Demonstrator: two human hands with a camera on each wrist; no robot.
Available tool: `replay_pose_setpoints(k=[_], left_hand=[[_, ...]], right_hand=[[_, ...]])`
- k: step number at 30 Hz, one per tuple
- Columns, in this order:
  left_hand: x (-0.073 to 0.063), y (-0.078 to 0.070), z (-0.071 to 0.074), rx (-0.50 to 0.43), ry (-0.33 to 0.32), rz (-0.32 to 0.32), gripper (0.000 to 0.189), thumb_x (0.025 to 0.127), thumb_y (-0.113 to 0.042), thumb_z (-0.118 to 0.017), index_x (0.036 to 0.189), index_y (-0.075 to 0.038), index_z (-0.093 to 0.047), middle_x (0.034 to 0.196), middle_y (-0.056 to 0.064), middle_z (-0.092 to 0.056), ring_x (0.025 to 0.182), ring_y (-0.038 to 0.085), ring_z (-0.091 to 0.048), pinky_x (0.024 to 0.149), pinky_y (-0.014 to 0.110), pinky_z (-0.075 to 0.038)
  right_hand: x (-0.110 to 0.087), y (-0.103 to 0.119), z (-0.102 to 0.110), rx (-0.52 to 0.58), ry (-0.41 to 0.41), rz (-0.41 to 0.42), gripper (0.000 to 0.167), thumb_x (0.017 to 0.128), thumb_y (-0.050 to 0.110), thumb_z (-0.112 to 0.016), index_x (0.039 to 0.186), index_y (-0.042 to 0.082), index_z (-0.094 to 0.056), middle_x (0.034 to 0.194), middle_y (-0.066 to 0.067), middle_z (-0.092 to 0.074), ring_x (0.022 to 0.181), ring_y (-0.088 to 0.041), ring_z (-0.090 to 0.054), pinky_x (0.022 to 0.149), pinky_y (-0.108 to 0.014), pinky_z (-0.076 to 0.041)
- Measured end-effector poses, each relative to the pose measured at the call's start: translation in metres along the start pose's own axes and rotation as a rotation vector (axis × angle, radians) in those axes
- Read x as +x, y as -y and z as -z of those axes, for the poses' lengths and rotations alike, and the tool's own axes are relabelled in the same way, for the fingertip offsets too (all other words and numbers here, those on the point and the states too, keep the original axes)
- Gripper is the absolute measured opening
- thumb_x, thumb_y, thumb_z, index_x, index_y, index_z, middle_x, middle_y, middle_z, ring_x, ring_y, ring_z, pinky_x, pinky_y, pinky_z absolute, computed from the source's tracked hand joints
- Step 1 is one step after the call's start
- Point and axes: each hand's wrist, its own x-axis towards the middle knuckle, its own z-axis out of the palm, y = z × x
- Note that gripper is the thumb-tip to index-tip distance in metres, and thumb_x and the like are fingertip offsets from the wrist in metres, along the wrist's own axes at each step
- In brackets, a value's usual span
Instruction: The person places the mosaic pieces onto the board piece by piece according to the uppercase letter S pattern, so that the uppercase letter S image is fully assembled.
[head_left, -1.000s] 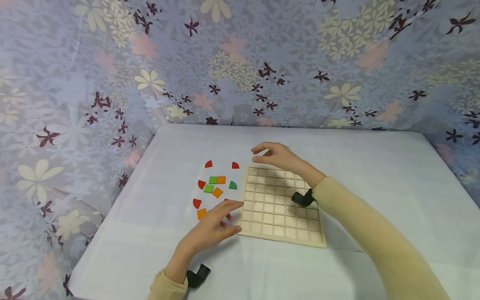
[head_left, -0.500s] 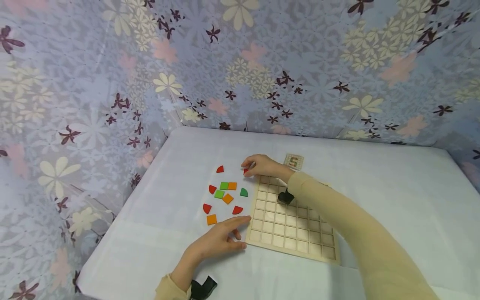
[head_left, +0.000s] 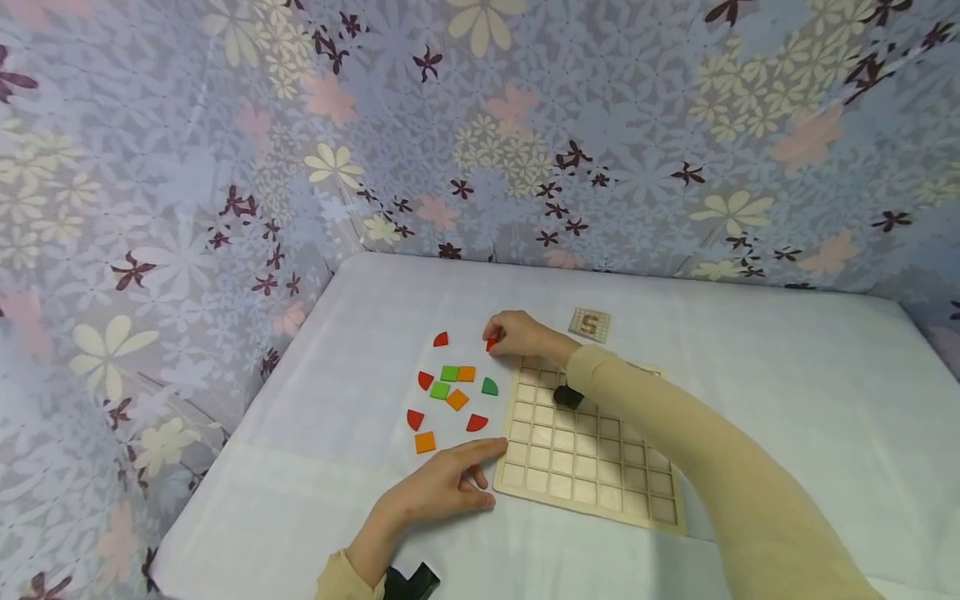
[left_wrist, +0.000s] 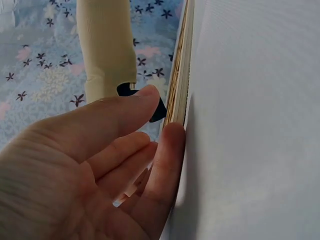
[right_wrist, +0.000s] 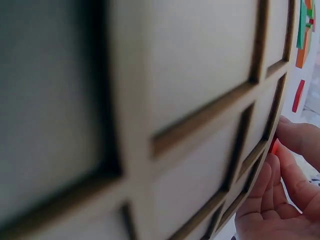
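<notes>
Right hand point(head_left: 517, 332): pinching 1 red piece point(head_left: 491, 343)
Left hand point(head_left: 441, 483): spread, at grid board point(head_left: 561, 438)'s edge
Loose pieces point(head_left: 457, 400): 10, toward tabletop point(head_left: 337, 433)'s left edge
Seated: 0 in view

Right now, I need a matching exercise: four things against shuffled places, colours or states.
1. left hand
2. right hand
3. small patterned card
4. square tile nearest the left hand

A. orange
B. beyond the grid board's far edge
C. pinching a red piece
D. by the board's near-left corner

Pairs: 1-D; 2-C; 3-B; 4-A
</notes>
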Motion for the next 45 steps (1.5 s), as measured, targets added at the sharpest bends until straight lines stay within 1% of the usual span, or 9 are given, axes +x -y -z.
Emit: replay_pose_setpoints(k=[5, 10, 14, 22, 27, 31, 35, 43, 45], left_hand=[[0.002, 0.000, -0.003, 0.003, -0.009, 0.001, 0.065, 0.084, -0.010, -0.072, 0.142, -0.008, -0.043, 0.145, 0.000, -0.040, 0.080, 0.004, -0.058, 0.073, 0.021, -0.049], [0.007, -0.002, -0.007, 0.062, -0.058, 0.007, 0.064, 0.084, -0.010, -0.072, 0.141, -0.009, -0.044, 0.143, 0.001, -0.042, 0.073, 0.003, -0.057, 0.069, 0.021, -0.049], [0.011, -0.004, -0.009, 0.093, -0.088, 0.022, 0.065, 0.084, -0.011, -0.072, 0.142, -0.011, -0.044, 0.142, -0.001, -0.043, 0.072, 0.004, -0.055, 0.066, 0.021, -0.048], [0.010, -0.008, -0.012, 0.156, -0.103, 0.020, 0.069, 0.083, -0.011, -0.072, 0.144, -0.010, -0.040, 0.142, 0.006, -0.043, 0.069, 0.003, -0.052, 0.064, 0.021, -0.046], [0.013, -0.012, -0.011, 0.188, -0.078, 0.003, 0.068, 0.084, -0.009, -0.070, 0.144, -0.007, -0.039, 0.144, 0.006, -0.041, 0.069, 0.002, -0.053, 0.068, 0.021, -0.046], [0.019, -0.018, -0.007, 0.240, -0.001, -0.001, 0.066, 0.086, -0.014, -0.069, 0.144, -0.006, -0.039, 0.148, 0.007, -0.036, 0.074, 0.003, -0.054, 0.076, 0.023, -0.045], [0.024, -0.024, -0.001, 0.304, 0.056, 0.001, 0.067, 0.087, -0.017, -0.069, 0.145, -0.005, -0.037, 0.149, 0.008, -0.033, 0.088, 0.008, -0.054, 0.084, 0.025, -0.044], [0.030, -0.024, 0.000, 0.295, 0.084, 0.035, 0.073, 0.086, -0.016, -0.070, 0.146, -0.002, -0.031, 0.153, 0.007, -0.027, 0.082, 0.009, -0.049, 0.070, 0.020, -0.044], [0.030, -0.024, -0.001, 0.280, 0.085, 0.040, 0.074, 0.085, -0.016, -0.070, 0.146, -0.001, -0.031, 0.153, 0.007, -0.026, 0.079, 0.007, -0.049, 0.068, 0.020, -0.044]], right_hand=[[-0.003, 0.000, 0.006, 0.117, 0.012, -0.067, 0.025, 0.082, 0.007, -0.069, 0.106, 0.001, -0.065, 0.097, -0.007, -0.063, 0.087, -0.019, -0.057, 0.074, -0.027, -0.047], [-0.020, 0.009, 0.037, 0.294, -0.040, -0.148, 0.034, 0.087, 0.008, -0.066, 0.119, -0.002, -0.060, 0.111, -0.013, -0.058, 0.095, -0.026, -0.057, 0.082, -0.040, -0.049], [-0.041, 0.009, 0.064, 0.330, -0.101, -0.158, 0.036, 0.089, 0.012, -0.066, 0.121, 0.000, -0.058, 0.112, -0.014, -0.056, 0.095, -0.028, -0.057, 0.085, -0.047, -0.046], [-0.075, 0.000, 0.092, 0.355, -0.180, -0.206, 0.037, 0.088, 0.015, -0.067, 0.122, 0.001, -0.059, 0.112, -0.014, -0.057, 0.097, -0.034, -0.058, 0.080, -0.039, -0.049], [-0.095, -0.006, 0.104, 0.389, -0.214, -0.249, 0.038, 0.089, 0.015, -0.066, 0.124, 0.002, -0.058, 0.113, -0.014, -0.055, 0.096, -0.028, -0.055, 0.080, -0.034, -0.049], [-0.113, -0.010, 0.113, 0.415, -0.241, -0.239, 0.038, 0.090, 0.013, -0.064, 0.125, 0.001, -0.056, 0.114, -0.015, -0.054, 0.099, -0.031, -0.054, 0.082, -0.034, -0.049], [-0.132, -0.016, 0.116, 0.420, -0.266, -0.223, 0.038, 0.091, 0.011, -0.063, 0.126, 0.000, -0.055, 0.115, -0.016, -0.055, 0.099, -0.033, -0.055, 0.082, -0.034, -0.049], [-0.162, -0.027, 0.109, 0.394, -0.281, -0.263, 0.035, 0.090, 0.014, -0.065, 0.121, 0.001, -0.058, 0.112, -0.014, -0.056, 0.091, -0.024, -0.059, 0.080, -0.038, -0.049], [-0.169, -0.029, 0.105, 0.393, -0.271, -0.270, 0.035, 0.090, 0.014, -0.065, 0.122, 0.001, -0.058, 0.111, -0.014, -0.056, 0.092, -0.028, -0.058, 0.082, -0.042, -0.048]])
